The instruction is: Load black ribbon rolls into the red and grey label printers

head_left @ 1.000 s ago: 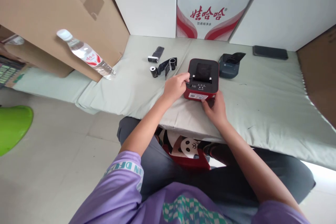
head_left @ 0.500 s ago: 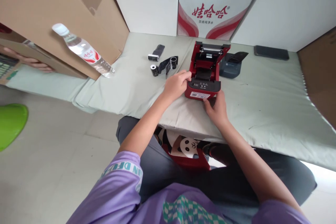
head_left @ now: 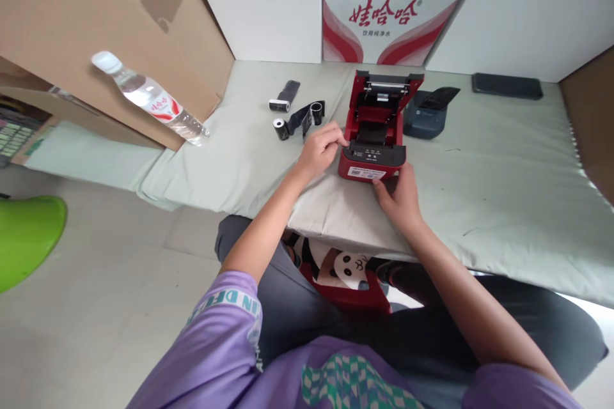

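One second ago the lid (head_left: 384,91) of the red printer (head_left: 377,154) lay flat; now it stands raised at the back, baring the red interior, while the body remains in about the same place near the front edge of the cloth-covered surface (head_left: 499,185). The left hand (head_left: 320,151) is still at the printer's left side, fingers curled, a fingertip at the rim; whether it grips cannot be told. The right hand (head_left: 401,198) still clasps the front right corner, thumb on the front face. Just beside the printer on the right is a dark blue-grey device (head_left: 425,123); bare cloth spreads right of that, up to a flat black slab (head_left: 507,85) near the white cartons (head_left: 261,13). Left of the printer, small rolls (head_left: 281,130) with dark, glossy curling strips lie near the left hand. The printer is boxy with rounded corners, its front panel matte black. The cloth is pale green and wrinkled; a clear ribbed bottle (head_left: 156,101) tilts in front of a brown cardboard box (head_left: 110,19).
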`<state>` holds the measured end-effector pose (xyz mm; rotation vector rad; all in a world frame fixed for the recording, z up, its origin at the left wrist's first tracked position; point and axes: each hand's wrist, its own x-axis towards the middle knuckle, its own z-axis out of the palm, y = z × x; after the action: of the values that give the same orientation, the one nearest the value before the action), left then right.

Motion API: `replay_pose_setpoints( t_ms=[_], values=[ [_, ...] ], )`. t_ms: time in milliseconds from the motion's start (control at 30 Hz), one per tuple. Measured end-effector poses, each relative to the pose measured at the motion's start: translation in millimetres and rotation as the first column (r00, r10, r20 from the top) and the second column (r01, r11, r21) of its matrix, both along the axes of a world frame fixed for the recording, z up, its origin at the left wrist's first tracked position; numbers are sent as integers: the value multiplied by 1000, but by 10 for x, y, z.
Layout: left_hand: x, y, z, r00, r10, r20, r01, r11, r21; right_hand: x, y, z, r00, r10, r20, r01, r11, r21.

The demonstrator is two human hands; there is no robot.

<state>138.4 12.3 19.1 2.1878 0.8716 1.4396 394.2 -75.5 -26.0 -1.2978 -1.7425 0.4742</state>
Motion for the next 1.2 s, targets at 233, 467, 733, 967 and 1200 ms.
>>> replay_pose_setpoints(
  t_ms=[233,467,733,967,1200],
  values=[
    [-51,11,2,984,161,72,-153,983,-104,-17,13,-21,999,-5,-46,5,1000,0],
    [-100,-105,111,968,227,-106,-242,958,-151,-41,62,-81,993,8,-119,-9,1000,-8],
    [169,-380,735,776,71,-627,-230,957,-176,-43,164,-188,984,38,-171,-33,999,32],
    [460,-361,842,754,100,-649,-368,883,-292,-57,184,-193,977,48,-209,-43,999,29],
    [377,-362,569,986,75,-146,-127,915,-383,-53,180,-158,980,52,-194,-53,999,1]
  ],
)
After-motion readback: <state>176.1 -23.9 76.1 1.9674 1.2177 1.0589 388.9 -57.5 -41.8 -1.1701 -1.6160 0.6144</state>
